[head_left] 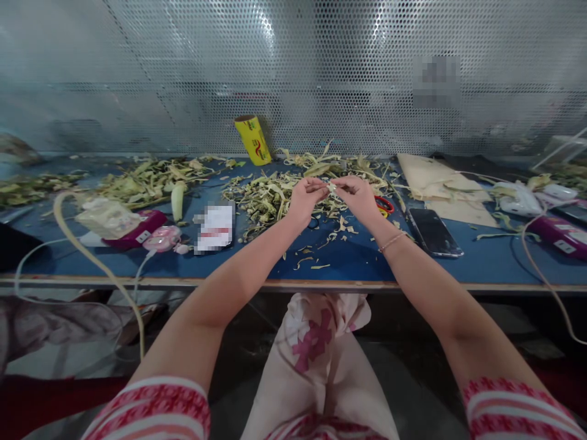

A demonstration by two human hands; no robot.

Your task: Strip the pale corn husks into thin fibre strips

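Note:
Both my hands meet over a pile of pale green, dried plant pieces on the blue table. My left hand pinches one side of a small whitish-green plant piece. From the other side, the fingertips of my right hand close on the same piece. Its exact shape is too small to make out. Small trimmings lie scattered below my hands. Scissors with red handles rest just right of my right hand, partly hidden by it.
A phone and brown card sheets lie at right. A yellow packet stands at the back against a perforated metal panel. To the left are a white packet, a pink device, a hose and another plant heap.

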